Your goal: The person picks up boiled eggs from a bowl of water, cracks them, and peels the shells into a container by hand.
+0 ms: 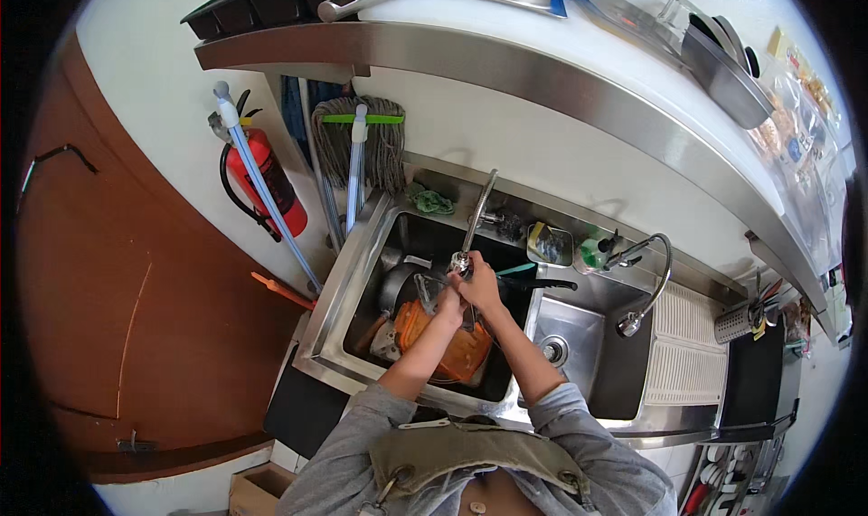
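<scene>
Both my hands are together over the left basin of a steel double sink point(319, 353), just under the head of a flexible faucet point(480, 211). My left hand point(451, 302) is by a clear item that looks like glass or plastic point(428, 289); its grip is partly hidden. My right hand point(480, 282) is raised at the faucet head, and whether its fingers close on it is unclear. Beneath them in the basin lie an orange container or cloth point(461, 353) and a dark pan point(397, 285). A black handle point(542, 283) and a teal handle point(517, 270) reach over the basin's right side.
A second faucet point(661, 272) arches over the right basin point(576, 333), beside a ribbed drying rack point(685, 373). A sponge tray point(550, 244) and green scrubber point(432, 202) lie on the back ledge. A steel-edged shelf point(542, 75) overhangs; mops point(359, 136) and a fire extinguisher point(268, 183) stand left.
</scene>
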`<action>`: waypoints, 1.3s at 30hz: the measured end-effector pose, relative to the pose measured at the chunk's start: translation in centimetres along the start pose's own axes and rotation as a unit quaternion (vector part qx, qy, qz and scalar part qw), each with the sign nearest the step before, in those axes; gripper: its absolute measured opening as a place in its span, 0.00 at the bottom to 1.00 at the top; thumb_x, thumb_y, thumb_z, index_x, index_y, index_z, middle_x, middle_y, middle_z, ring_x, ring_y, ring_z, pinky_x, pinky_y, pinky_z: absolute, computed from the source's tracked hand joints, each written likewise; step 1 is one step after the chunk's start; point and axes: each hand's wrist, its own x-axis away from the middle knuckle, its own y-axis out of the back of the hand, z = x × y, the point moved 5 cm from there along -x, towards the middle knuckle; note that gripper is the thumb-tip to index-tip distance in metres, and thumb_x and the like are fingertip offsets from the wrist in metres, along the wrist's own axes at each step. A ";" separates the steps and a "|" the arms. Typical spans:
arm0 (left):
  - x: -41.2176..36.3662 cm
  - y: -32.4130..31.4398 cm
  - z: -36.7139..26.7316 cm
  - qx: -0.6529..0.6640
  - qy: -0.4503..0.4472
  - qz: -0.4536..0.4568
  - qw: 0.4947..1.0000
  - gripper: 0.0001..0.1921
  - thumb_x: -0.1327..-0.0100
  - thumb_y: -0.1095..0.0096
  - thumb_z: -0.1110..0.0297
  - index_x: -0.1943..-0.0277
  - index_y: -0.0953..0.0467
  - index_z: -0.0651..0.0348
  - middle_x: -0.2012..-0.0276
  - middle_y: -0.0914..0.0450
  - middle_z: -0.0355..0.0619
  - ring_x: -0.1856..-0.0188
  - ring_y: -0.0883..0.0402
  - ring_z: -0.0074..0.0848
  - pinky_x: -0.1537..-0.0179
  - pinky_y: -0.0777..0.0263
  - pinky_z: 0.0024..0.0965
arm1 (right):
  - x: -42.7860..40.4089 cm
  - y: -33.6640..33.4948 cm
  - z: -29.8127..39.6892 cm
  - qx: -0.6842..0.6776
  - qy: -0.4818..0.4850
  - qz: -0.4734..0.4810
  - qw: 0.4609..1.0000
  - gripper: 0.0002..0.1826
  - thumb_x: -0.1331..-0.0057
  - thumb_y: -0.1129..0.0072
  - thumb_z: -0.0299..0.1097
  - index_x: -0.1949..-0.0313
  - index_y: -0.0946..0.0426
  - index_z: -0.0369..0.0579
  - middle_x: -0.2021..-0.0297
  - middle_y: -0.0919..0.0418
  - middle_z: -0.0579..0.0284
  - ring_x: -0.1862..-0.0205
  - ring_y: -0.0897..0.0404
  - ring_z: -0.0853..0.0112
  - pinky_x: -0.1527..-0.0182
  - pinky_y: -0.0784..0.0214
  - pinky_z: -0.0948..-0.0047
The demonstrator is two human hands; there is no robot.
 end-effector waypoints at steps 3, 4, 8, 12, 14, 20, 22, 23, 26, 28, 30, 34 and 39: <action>-0.2 -0.2 -0.1 -0.007 -0.008 0.038 0.999 0.16 0.33 0.53 0.51 0.51 0.28 0.50 0.59 0.23 0.35 0.60 0.22 0.20 0.64 0.27 0.24 | -0.1 -0.3 0.4 -0.009 0.024 -0.023 0.999 0.25 0.51 0.36 0.36 0.54 0.34 0.45 0.68 0.23 0.42 0.61 0.24 0.47 0.59 0.31 0.55; 0.0 -0.5 -0.1 -0.020 -0.007 0.060 0.998 0.16 0.33 0.53 0.51 0.51 0.28 0.50 0.59 0.23 0.35 0.61 0.22 0.20 0.63 0.27 0.23 | -0.1 -0.3 0.2 -0.008 0.023 -0.023 0.999 0.25 0.51 0.36 0.36 0.54 0.34 0.45 0.68 0.23 0.42 0.61 0.24 0.47 0.59 0.31 0.55; 0.4 -0.7 0.5 -0.019 -0.001 0.054 0.998 0.14 0.33 0.53 0.51 0.53 0.28 0.48 0.64 0.22 0.32 0.66 0.23 0.16 0.66 0.29 0.21 | -0.7 -0.9 1.0 -0.018 0.015 0.005 1.000 0.25 0.52 0.34 0.37 0.56 0.34 0.44 0.70 0.24 0.41 0.62 0.24 0.46 0.60 0.32 0.54; 0.4 -0.7 0.8 -0.018 0.000 0.060 0.998 0.13 0.33 0.53 0.52 0.55 0.28 0.48 0.66 0.23 0.31 0.68 0.23 0.15 0.68 0.30 0.21 | -1.9 -2.0 0.6 0.015 0.035 0.009 0.999 0.25 0.52 0.33 0.38 0.58 0.34 0.43 0.71 0.24 0.40 0.63 0.25 0.45 0.60 0.33 0.53; 0.2 -0.4 1.0 -0.017 0.000 0.061 0.998 0.12 0.33 0.53 0.52 0.56 0.28 0.48 0.67 0.23 0.31 0.69 0.24 0.15 0.68 0.30 0.20 | -2.5 -2.9 0.2 0.017 0.032 0.015 0.999 0.26 0.53 0.32 0.38 0.57 0.34 0.44 0.71 0.23 0.43 0.63 0.24 0.47 0.60 0.32 0.54; -0.5 0.8 1.2 -0.019 -0.002 0.039 0.999 0.08 0.34 0.52 0.57 0.61 0.29 0.47 0.72 0.25 0.30 0.71 0.25 0.14 0.69 0.32 0.20 | -3.1 -4.1 0.0 0.015 0.043 0.013 0.999 0.27 0.53 0.31 0.39 0.55 0.32 0.48 0.72 0.21 0.48 0.65 0.21 0.51 0.62 0.30 0.57; -0.9 1.1 1.6 -0.005 -0.010 0.042 0.999 0.07 0.35 0.51 0.57 0.61 0.29 0.48 0.72 0.25 0.30 0.71 0.26 0.15 0.69 0.32 0.20 | -3.1 -4.6 0.6 0.007 0.044 0.021 0.999 0.28 0.53 0.31 0.39 0.54 0.32 0.48 0.71 0.21 0.49 0.64 0.21 0.51 0.62 0.30 0.58; -0.6 0.5 1.6 0.006 -0.011 0.051 0.999 0.07 0.35 0.50 0.58 0.62 0.29 0.48 0.72 0.25 0.31 0.72 0.26 0.15 0.69 0.32 0.20 | -3.4 -4.7 0.4 0.006 0.039 0.017 0.999 0.28 0.53 0.31 0.38 0.54 0.32 0.48 0.71 0.21 0.49 0.64 0.21 0.51 0.62 0.30 0.58; 0.9 -0.2 2.4 0.005 -0.028 0.019 0.999 0.06 0.36 0.50 0.59 0.63 0.29 0.49 0.72 0.25 0.32 0.71 0.27 0.16 0.67 0.32 0.22 | -4.0 -4.9 -0.1 0.010 0.026 0.004 1.000 0.28 0.54 0.30 0.38 0.54 0.31 0.48 0.71 0.21 0.50 0.64 0.21 0.52 0.62 0.30 0.59; 0.3 0.1 2.8 -0.010 -0.024 0.029 0.999 0.06 0.36 0.50 0.60 0.64 0.29 0.49 0.72 0.25 0.33 0.71 0.27 0.17 0.66 0.32 0.23 | -4.2 -4.8 -0.4 0.015 0.019 -0.004 1.000 0.28 0.54 0.30 0.38 0.54 0.31 0.48 0.70 0.20 0.50 0.64 0.21 0.52 0.61 0.30 0.59; -1.1 1.1 3.2 -0.023 -0.022 0.037 0.999 0.05 0.37 0.50 0.61 0.64 0.28 0.50 0.71 0.25 0.33 0.70 0.27 0.18 0.66 0.33 0.25 | -4.4 -4.7 -0.5 0.029 0.018 0.013 0.999 0.28 0.54 0.30 0.38 0.54 0.31 0.48 0.69 0.20 0.50 0.63 0.21 0.53 0.60 0.30 0.60; -2.3 2.5 1.9 -0.031 -0.009 -0.002 0.999 0.04 0.38 0.50 0.65 0.64 0.28 0.50 0.70 0.26 0.34 0.70 0.27 0.19 0.67 0.35 0.26 | -3.1 -3.0 0.2 0.085 0.002 0.069 0.994 0.31 0.55 0.30 0.43 0.51 0.31 0.53 0.67 0.20 0.52 0.60 0.21 0.54 0.58 0.30 0.59; -2.9 2.6 1.3 -0.009 -0.027 -0.056 0.998 0.09 0.41 0.52 0.71 0.58 0.28 0.54 0.68 0.25 0.37 0.68 0.26 0.21 0.69 0.34 0.25 | -2.7 -1.3 -0.4 0.087 -0.026 0.096 0.991 0.32 0.56 0.29 0.45 0.51 0.30 0.57 0.65 0.20 0.53 0.58 0.21 0.54 0.56 0.30 0.59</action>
